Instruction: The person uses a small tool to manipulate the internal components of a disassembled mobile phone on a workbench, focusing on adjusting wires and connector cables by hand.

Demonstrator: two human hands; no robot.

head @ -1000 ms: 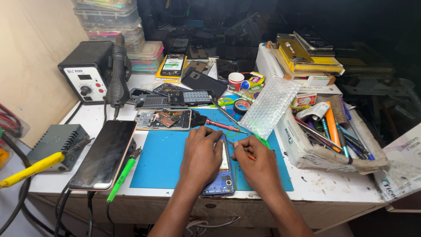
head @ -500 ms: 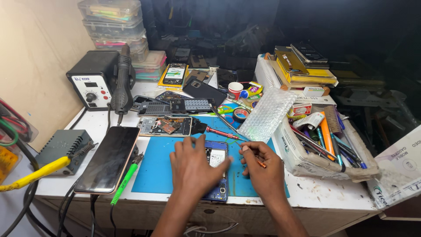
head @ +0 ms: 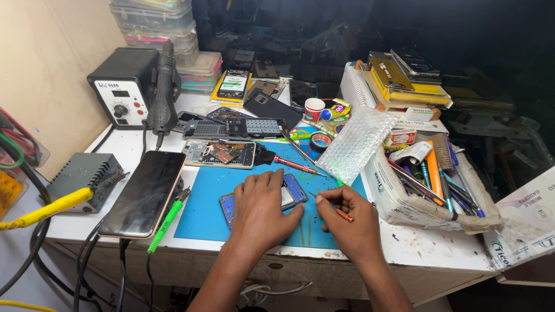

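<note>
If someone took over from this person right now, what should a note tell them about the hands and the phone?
Left hand: pressed flat on the blue phone, which lies on the blue mat.
Right hand: pinching a thin orange-handled tool, tip pointing toward the phone's right edge.
Done: phone laid on mat and steadied.
Left: the tool's tip has not yet reached the phone. A red screwdriver lies just behind.

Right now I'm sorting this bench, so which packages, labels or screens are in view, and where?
Dark phone: left of the blue mat, face up, black screen.
Lit phone: back centre, on a yellow pad.
Hot-air station: back left, black box, white front panel.
White cardboard box: right of the mat, holding pens.
Small red-and-white packet: behind that box.
</note>
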